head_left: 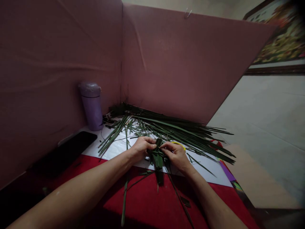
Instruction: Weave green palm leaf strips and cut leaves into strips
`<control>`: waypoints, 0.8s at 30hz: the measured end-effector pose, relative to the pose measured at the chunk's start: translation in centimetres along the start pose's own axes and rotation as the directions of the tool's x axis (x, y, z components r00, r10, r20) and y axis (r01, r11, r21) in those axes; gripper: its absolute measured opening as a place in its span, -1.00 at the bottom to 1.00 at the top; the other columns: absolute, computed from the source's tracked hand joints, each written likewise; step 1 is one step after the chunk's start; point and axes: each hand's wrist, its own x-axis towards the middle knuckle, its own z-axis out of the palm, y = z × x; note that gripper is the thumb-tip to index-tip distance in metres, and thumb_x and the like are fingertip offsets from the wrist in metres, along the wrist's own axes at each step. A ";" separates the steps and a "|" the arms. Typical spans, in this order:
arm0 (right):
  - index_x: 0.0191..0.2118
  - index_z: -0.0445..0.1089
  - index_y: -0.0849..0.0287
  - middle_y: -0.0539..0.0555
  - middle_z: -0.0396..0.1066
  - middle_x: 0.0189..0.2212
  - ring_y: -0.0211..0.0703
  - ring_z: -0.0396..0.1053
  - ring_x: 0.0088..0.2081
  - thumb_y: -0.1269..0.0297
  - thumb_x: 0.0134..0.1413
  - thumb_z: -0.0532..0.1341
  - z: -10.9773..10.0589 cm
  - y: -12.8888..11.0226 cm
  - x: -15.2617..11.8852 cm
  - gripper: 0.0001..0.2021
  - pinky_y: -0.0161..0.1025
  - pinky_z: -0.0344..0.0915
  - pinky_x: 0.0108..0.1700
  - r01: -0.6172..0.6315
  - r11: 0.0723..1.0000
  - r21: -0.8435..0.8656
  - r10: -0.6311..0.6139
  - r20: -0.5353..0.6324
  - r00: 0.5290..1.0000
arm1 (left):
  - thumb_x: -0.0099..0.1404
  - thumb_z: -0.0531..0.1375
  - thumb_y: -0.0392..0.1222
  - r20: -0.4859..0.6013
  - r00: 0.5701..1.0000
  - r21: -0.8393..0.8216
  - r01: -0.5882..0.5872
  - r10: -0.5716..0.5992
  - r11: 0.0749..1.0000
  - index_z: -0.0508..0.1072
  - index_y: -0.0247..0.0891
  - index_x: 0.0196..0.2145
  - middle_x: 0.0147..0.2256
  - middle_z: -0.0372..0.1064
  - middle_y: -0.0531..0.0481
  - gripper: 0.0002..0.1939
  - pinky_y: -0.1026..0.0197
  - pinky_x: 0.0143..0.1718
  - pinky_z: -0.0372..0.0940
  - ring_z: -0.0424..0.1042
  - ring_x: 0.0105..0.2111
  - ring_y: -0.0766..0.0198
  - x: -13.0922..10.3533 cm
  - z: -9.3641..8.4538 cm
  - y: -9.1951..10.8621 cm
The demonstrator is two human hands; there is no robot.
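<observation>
Both hands are at one workpiece: a bundle of folded green leaf strips (157, 158), located between them over the near edge of a white sheet (202, 170), its lower end extending above the red surface of the worktop (143, 203). The left hand (142, 148) pinches the upper left side of the bundle between thumb and fingers. The right hand (177, 156) has its thumb and forefinger pressed together at the upper right side; the fine strand or edge between those tips is too small to identify

Just beside the right hand, a yellow curved loop (182, 145) shows partly from behind it. Beyond the hands, a pile of long dark green leaves (186, 128) runs along the foot of the pink panel (171, 70), with short cut pieces (140, 127) scattered on the sheet. A separate fan of narrow strips (113, 136) lies to the left. A purple tumbler (92, 109), its top wrapped in clear film, stands upright near the left panel, and a flat black object (78, 143) lies in front of it
</observation>
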 end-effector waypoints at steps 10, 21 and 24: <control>-0.45 0.42 0.16 -0.04 0.38 -0.53 -0.27 0.30 -0.45 0.37 0.03 0.13 -0.1 -0.1 0.2 -0.87 -0.37 0.16 -0.39 -0.005 1.000 0.015 0.004 0.015 1.000 | -0.18 0.22 -0.41 -0.001 1.000 -0.010 0.013 -0.013 1.000 0.41 -0.38 -0.56 -0.67 0.27 0.05 -0.89 0.30 -0.61 0.08 0.22 -0.69 0.39 0.0 0.0 0.1; -0.44 0.41 0.17 -0.03 0.38 -0.51 -0.26 0.29 -0.43 0.36 0.01 0.13 -0.4 -0.3 0.2 -0.88 -0.36 0.16 -0.37 -0.025 0.996 0.081 0.021 0.047 0.999 | -0.18 0.24 -0.41 0.028 0.999 -0.027 0.021 -0.020 0.999 0.42 -0.38 -0.56 -0.66 0.27 0.06 -0.88 0.31 -0.60 0.06 0.21 -0.69 0.40 0.2 -0.2 0.1; -0.44 0.41 0.17 -0.03 0.38 -0.51 -0.26 0.29 -0.43 0.36 0.01 0.13 -0.5 -0.2 0.2 -0.88 -0.36 0.16 -0.37 -0.033 0.996 0.086 0.028 0.053 0.998 | -0.18 0.24 -0.41 0.032 0.999 -0.029 0.021 -0.020 0.999 0.41 -0.37 -0.56 -0.66 0.27 0.06 -0.88 0.30 -0.60 0.06 0.22 -0.69 0.40 0.2 -0.2 0.0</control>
